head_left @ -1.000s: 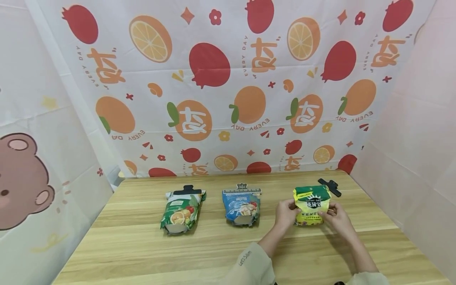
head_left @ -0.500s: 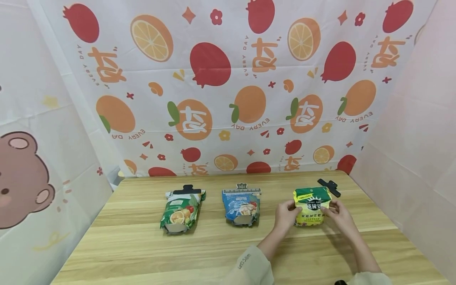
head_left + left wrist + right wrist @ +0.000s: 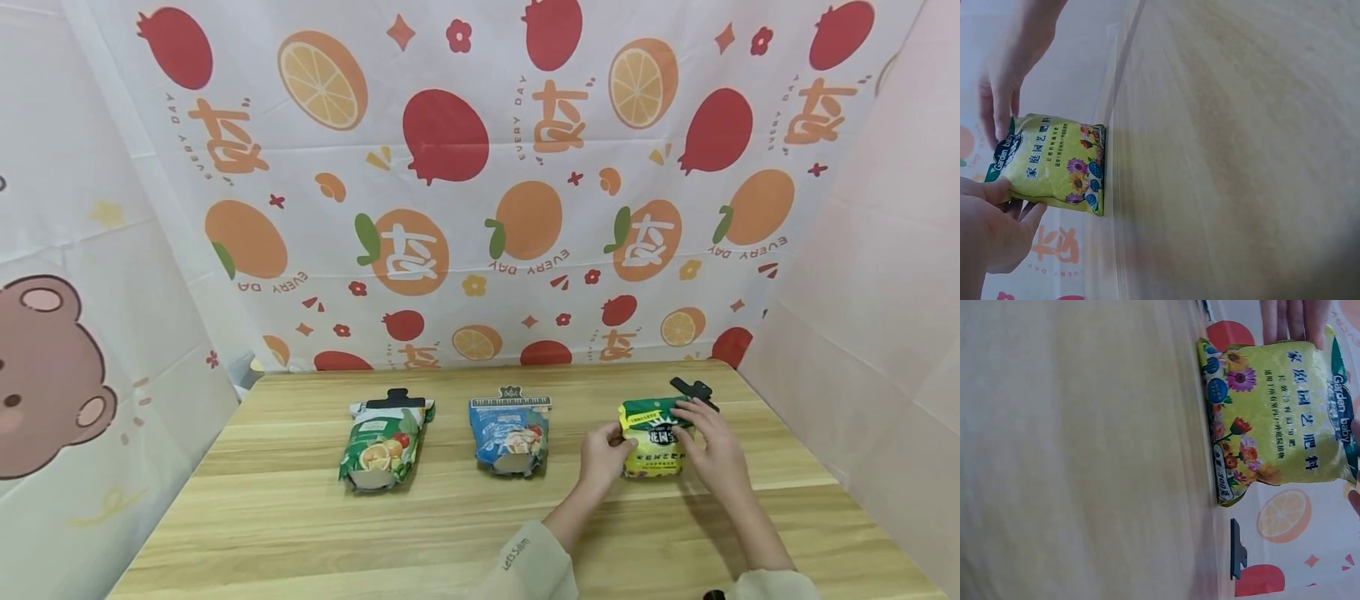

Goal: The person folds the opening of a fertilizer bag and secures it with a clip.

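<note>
A yellow and green fertilizer bag (image 3: 651, 454) stands upright on the wooden table at the right in the head view. Flowers and dark lettering show on its front (image 3: 1285, 419). My left hand (image 3: 602, 458) pinches the bag's left edge, thumb in front and fingers behind. At the upper right corner is my right hand (image 3: 716, 454), its fingers extended over the green top edge and its thumb spread apart near the front. The left wrist view shows those right fingers (image 3: 1000, 112) coming down at the green top. Only fingertips of the right hand appear in the right wrist view.
Behind the bag lies a black clip (image 3: 697, 392), partly covered by the right hand. A blue bag (image 3: 510, 442) with a piano-key clip (image 3: 510, 402) stands mid-table. Farther left is a green bag (image 3: 378, 450) with a black clip (image 3: 396, 400). A fruit-print cloth (image 3: 480, 275) hangs behind.
My right hand has let go of the bag's right side and moved up to its top right corner, fingers stretching out. The left hand keeps its pinch; the bag has barely shifted.
</note>
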A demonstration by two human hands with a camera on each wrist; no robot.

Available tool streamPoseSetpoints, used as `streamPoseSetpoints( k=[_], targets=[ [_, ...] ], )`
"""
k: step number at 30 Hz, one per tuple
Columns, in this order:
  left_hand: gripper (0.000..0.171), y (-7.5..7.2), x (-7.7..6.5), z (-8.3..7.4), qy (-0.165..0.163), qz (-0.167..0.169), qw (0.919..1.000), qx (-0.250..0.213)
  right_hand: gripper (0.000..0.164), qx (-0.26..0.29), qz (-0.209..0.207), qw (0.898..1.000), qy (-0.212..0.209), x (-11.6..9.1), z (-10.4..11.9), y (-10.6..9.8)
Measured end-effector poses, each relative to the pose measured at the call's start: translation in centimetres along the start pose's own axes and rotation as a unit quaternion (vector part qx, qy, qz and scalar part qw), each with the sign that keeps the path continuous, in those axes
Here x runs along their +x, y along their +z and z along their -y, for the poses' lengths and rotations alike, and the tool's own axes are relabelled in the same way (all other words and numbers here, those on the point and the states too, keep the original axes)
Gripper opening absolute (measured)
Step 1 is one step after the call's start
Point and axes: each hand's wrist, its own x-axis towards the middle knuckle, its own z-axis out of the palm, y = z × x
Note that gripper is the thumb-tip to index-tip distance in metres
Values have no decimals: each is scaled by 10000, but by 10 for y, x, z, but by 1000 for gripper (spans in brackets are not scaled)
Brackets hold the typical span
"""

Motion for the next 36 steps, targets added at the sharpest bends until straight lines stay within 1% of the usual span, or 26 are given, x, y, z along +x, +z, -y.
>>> streamPoseSetpoints(
  k=[3,4,8,10,12,13,15,16,18,20,21,28,30,33,35,36],
  targets=[
    [31,1,0,-1,-45,4,9999,-154,28,-42,74,10000,-6,-1,0,3],
    [34,1,0,-1,-118,10,9997,-209,26,-29,81,10000,14,-1,0,3],
    [48,0,0,-3,-248,26,9994,-229,21,64,138,9998,116,-1,0,4],
    [55,-1,-1,-4,-229,6,9996,-165,18,79,197,9996,177,-1,-1,3],
    [58,-1,-1,-5,-83,-20,10000,24,16,72,260,9993,240,-1,-1,2],
    [58,-1,-2,-6,65,-19,9999,156,15,67,284,9992,272,-1,-1,2],
    [50,-1,-2,-6,367,-53,9982,470,14,68,317,9990,316,-1,-2,1],
    [44,0,-2,-6,517,-90,9967,616,13,72,331,9989,338,-1,-2,1],
    [31,1,-1,-7,711,-139,9945,751,11,87,370,9986,373,-1,-2,1],
    [21,1,-1,-7,753,-187,9940,772,10,104,420,9983,399,-1,-2,0],
    [18,1,-1,-7,743,-194,9941,764,10,105,444,9981,407,-1,-2,-1],
    [17,-2,-1,-7,506,-56,9948,878,5,98,527,9973,502,-1,-2,-3],
    [16,-3,-1,-7,532,35,9932,1035,3,100,515,9973,513,0,-2,-3],
    [15,-2,-1,-8,636,191,9900,1245,6,106,494,9974,514,0,-2,-3],
    [14,-2,0,-7,716,208,9883,1334,7,71,491,9973,539,1,-2,-3],
    [14,-1,0,-7,709,194,9887,1310,7,40,500,9972,551,1,-1,-3]
  ],
)
